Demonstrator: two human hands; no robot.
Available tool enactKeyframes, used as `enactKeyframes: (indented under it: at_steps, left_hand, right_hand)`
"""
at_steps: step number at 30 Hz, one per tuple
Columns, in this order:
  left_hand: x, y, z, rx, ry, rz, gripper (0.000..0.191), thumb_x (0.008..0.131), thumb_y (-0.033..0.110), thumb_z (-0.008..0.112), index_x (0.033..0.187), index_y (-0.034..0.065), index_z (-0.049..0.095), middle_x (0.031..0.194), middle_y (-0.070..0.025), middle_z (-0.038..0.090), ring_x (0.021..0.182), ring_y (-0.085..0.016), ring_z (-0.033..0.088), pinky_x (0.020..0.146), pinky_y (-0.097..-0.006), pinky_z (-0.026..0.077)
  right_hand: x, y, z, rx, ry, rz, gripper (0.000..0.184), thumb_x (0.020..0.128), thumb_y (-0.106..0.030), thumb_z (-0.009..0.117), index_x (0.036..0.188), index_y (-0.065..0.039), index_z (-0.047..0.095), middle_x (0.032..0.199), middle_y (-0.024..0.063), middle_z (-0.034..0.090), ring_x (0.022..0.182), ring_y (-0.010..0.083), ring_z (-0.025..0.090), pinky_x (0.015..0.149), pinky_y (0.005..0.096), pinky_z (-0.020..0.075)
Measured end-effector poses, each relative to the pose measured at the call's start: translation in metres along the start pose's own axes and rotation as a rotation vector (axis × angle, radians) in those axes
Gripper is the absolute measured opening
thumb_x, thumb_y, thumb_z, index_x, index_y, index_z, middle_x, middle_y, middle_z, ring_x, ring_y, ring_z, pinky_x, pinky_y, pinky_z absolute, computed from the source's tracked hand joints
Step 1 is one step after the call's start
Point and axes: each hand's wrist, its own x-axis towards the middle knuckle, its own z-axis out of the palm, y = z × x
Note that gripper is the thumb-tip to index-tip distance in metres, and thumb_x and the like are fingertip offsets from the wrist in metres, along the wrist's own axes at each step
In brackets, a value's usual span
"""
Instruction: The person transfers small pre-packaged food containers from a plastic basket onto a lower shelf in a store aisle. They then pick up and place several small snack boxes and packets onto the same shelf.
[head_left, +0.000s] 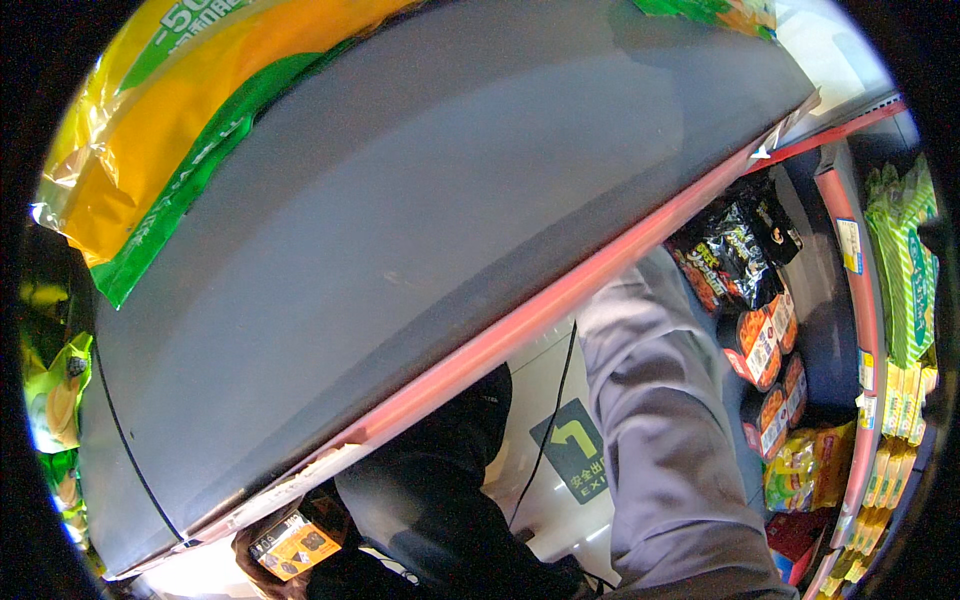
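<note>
Neither of my hands shows; a sleeved arm in pale grey-mauve cloth (667, 420) reaches from the bottom edge up to the shelf front, its end hidden beneath it. Before me spreads a dark grey shelf board (450, 195) with a red front strip (517, 330). A large yellow, orange and green plastic package (165, 142) lies at its upper left. Part of another green package (705, 11) shows at the top. Black and red snack bags (731, 255) lie right of the grey cloth, with round-faced red food packs (761, 345) below them.
A thin black cord (124, 435) crosses the board's left end, and another hangs over the pale floor. A green exit sign (574, 450) is on the floor beside dark clothing (427, 480). Green striped packages (900, 285) and yellow boxes (904, 401) fill a shelf at right.
</note>
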Motion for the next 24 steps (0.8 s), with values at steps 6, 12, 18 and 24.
enactKeyframes:
  at_steps: [6,12,18,24]
  left_hand:
    - [0.002,-0.008,-0.001,0.053,-0.006,0.059,0.122,0.067,0.057,0.098,0.157,0.0015,0.037,0.148,-0.0171,0.048,0.135,-0.033,0.052,0.114,-0.0490,0.047]
    - [0.003,0.001,0.007,-0.056,-0.008,0.004,0.122,0.067,0.058,0.098,0.156,0.0014,0.038,0.149,-0.0173,0.048,0.135,-0.034,0.053,0.115,-0.0499,0.047]
    - [0.010,0.007,0.016,-0.159,-0.017,0.011,0.120,0.067,0.056,0.098,0.156,0.0022,0.039,0.149,-0.0159,0.049,0.134,-0.032,0.055,0.114,-0.0472,0.048]
    - [0.007,0.035,0.014,-0.257,-0.036,-0.029,0.112,0.069,0.047,0.099,0.155,0.0033,0.041,0.143,-0.0132,0.051,0.129,-0.029,0.057,0.112,-0.0439,0.049]
  right_hand:
    - [-0.001,-0.007,0.001,-0.015,0.008,-0.027,0.038,0.093,-0.018,0.069,0.128,-0.004,0.066,0.115,0.0226,0.071,0.105,0.0468,0.067,0.090,0.0572,0.0540]
    - [-0.027,-0.020,-0.010,-0.006,0.096,-0.107,0.039,0.093,-0.016,0.068,0.129,-0.004,0.066,0.116,0.0228,0.070,0.105,0.0474,0.066,0.090,0.0579,0.0538]
    - [-0.155,-0.081,-0.037,0.384,0.190,-0.281,0.039,0.093,-0.015,0.067,0.130,-0.004,0.065,0.116,0.0231,0.070,0.104,0.0481,0.066,0.090,0.0586,0.0537]
    - [-0.274,-0.162,-0.117,0.716,0.033,-0.371,0.050,0.089,-0.009,0.080,0.135,-0.003,0.065,0.128,0.0199,0.071,0.113,0.0368,0.073,0.095,0.0435,0.0612]
